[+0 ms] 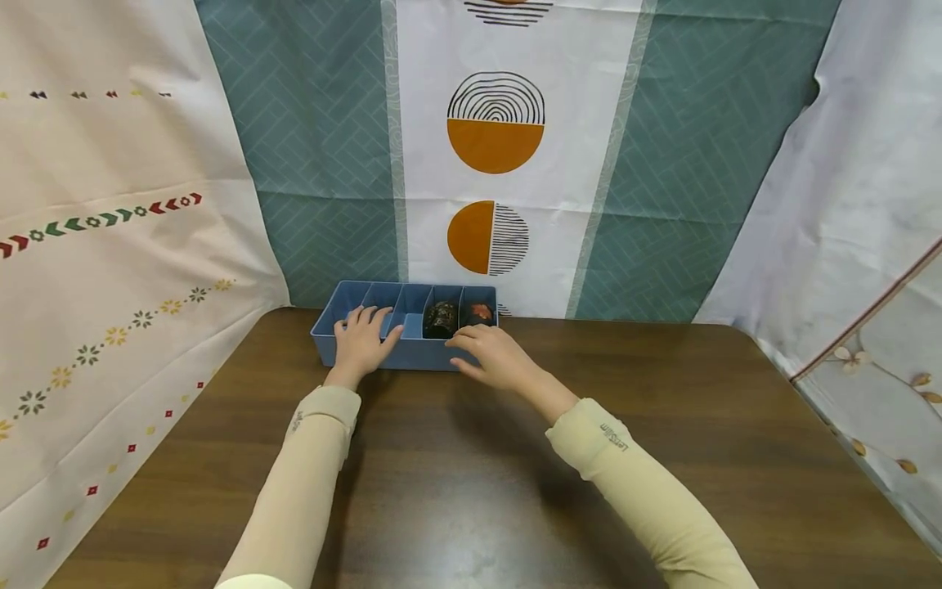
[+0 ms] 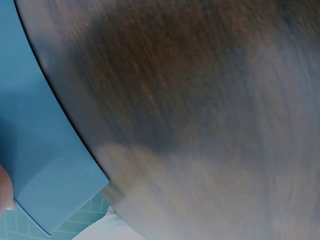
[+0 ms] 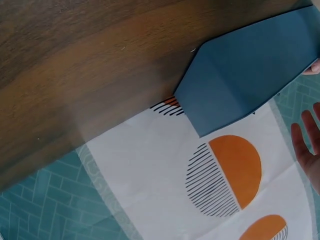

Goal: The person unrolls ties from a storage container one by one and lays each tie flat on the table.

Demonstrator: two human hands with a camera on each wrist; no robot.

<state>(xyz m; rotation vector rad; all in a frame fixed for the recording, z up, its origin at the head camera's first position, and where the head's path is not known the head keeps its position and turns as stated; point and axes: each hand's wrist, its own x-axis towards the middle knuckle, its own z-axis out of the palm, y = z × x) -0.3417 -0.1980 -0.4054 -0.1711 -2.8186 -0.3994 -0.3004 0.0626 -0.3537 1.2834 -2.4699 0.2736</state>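
Observation:
A blue divided box [image 1: 419,355] stands at the back of the table, its compartments side by side. In its second compartment from the right sits a dark, speckled, rounded object [image 1: 441,317]. The far-right compartment holds a dark thing with a reddish top [image 1: 481,313]; their exact kinds cannot be told. My left hand [image 1: 361,343] reaches over the box's front rim on the left, fingers spread and holding nothing visible. My right hand [image 1: 489,356] hovers by the front right corner, fingers loosely extended and apart from the box in the right wrist view, where the hand [image 3: 311,150] is partly cut off.
The brown wooden table [image 1: 441,491] extends in front of the box and to its right. Behind the box hangs a patterned cloth [image 1: 324,164]. Another cloth [image 1: 110,343] borders the left side, and a pale one [image 1: 868,245] the right.

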